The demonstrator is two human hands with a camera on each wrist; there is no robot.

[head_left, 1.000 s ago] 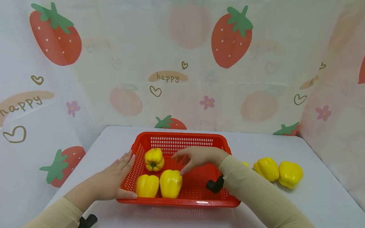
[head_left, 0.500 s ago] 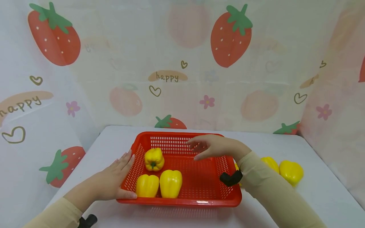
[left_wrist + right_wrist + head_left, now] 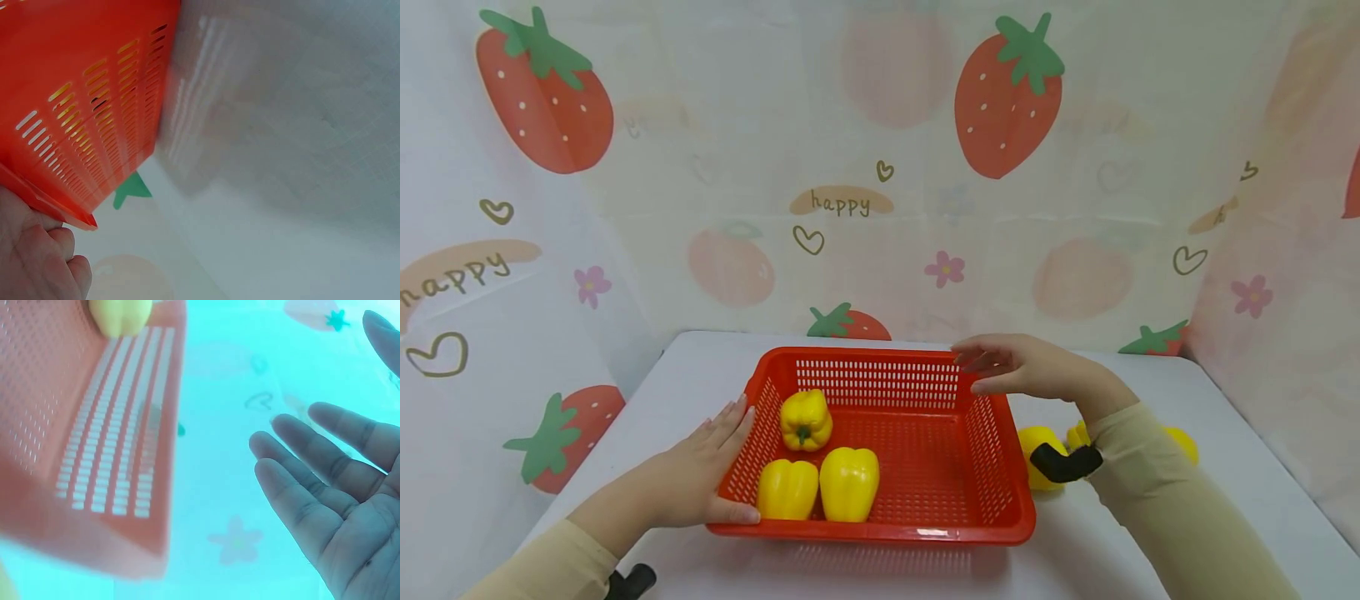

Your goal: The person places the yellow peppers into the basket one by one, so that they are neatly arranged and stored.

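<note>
My left hand (image 3: pixel 688 471) rests on the left rim of a red plastic basket (image 3: pixel 928 533), fingers extended along the side and thumb at the near corner. In the left wrist view its fingertips lie right at the rim. Three yellow bell peppers lie in the basket's left part: one at the back (image 3: pixel 806 419) with its green stem forward, and two side by side in front, the left pepper (image 3: pixel 787 490) and the right pepper (image 3: pixel 850 483). My right hand (image 3: pixel 1022 367) hovers over the back right corner, holding nothing. The right wrist view shows its fingers spread loosely beside the basket wall (image 3: pixel 172 425).
Right of the basket, a yellow pepper (image 3: pixel 1037 450) stands close to its wall. Two more, a pepper (image 3: pixel 1077 434) and another pepper (image 3: pixel 1183 443), are partly hidden by my right forearm. A strawberry-printed curtain (image 3: pixel 910 275) encloses the white table (image 3: pixel 715 358).
My right hand has moved right and up, from above the peppers inside the basket to the back right corner. The left hand, basket and peppers have stayed put.
</note>
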